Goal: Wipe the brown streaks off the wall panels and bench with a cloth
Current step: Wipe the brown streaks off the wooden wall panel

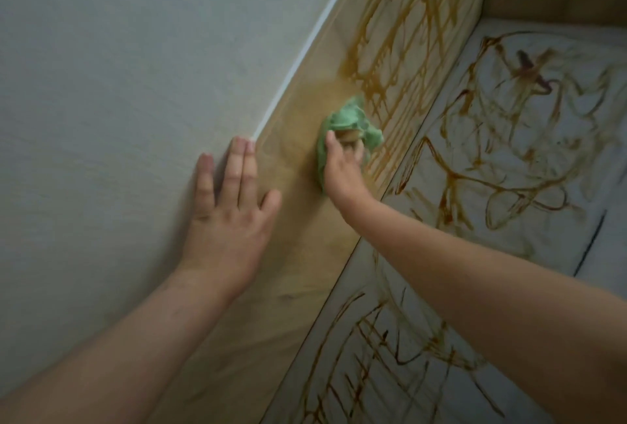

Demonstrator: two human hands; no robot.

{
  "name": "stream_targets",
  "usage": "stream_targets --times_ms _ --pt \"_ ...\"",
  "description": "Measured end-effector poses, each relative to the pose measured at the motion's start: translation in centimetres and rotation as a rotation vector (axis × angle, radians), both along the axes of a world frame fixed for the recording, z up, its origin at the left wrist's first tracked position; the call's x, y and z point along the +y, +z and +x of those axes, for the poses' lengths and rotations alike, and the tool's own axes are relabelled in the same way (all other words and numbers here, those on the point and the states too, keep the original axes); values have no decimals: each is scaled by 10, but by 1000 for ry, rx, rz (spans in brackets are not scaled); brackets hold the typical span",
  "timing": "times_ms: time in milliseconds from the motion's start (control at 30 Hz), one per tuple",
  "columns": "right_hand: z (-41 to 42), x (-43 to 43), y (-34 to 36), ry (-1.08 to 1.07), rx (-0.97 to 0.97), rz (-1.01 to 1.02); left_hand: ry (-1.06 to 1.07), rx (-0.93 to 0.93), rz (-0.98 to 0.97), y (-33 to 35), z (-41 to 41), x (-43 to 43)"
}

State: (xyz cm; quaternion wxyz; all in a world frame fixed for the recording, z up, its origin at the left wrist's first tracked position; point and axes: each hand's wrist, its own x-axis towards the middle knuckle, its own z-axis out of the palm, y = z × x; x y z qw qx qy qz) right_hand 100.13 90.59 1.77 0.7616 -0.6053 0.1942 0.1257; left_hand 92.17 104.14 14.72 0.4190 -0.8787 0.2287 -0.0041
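Left hand (227,213) lies flat with straight, slightly spread fingers on the grey wall tile (101,84), fingertips at the white joint line (298,67). This probably braces the body during the reach. Right hand (342,169) curls its fingers round the bunched green cloth (349,121) and presses it against the wood-look wall panel (298,271), close to the panel's lower edge where it meets the bench (576,237). Bunching likely concentrates pressure on the stain. Nearer than the cloth, the panel shows only a faint haze. Beyond the cloth, dense brown streaks (400,50) run to the panel's far corner. Bench streaks (454,179) cover the surface from near edge to far edge, so the bench appears untreated.
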Motion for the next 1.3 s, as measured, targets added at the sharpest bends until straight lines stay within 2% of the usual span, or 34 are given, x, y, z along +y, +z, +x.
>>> stream_targets --times_ms 100,167,233,333,400,433,500,567,633,700,800,967,1100,1300 --pt "22 -10 27 -74 -348 -34 -58 -5 -42 14 17 -14" --pt "48 -23 25 -130 -374 -79 -118 -16 -93 26 36 -26" --pt "71 -37 7 -123 -199 -104 -179 3 -117 35 58 -43" --pt "78 -50 -21 -26 248 13 -229 36 -112 36 90 -74" --pt "56 -45 -26 62 316 68 -249 38 -90 33 109 -90" --pt "43 -38 -25 98 275 68 -254 29 -73 31 118 -97" --pt "19 -24 -16 107 71 32 -233 6 -22 29 133 -109" --pt "17 -20 -10 2 -200 -6 -177 -22 25 23 147 -119" --pt "42 -30 -14 -75 -301 -8 -122 -32 39 14 154 -122" --pt "67 -42 -29 -119 -214 -6 -91 -26 45 4 155 -119" --pt "91 -52 -73 -146 30 36 -114 -40 85 -3 153 -115" --pt "102 -45 -161 -244 372 179 -113 -45 113 -12 159 -116" --pt "101 -40 -213 -328 583 257 -146 -13 51 -15 161 -109" --pt "92 -17 -225 -506 793 368 -175 0 -12 -18 163 -106"
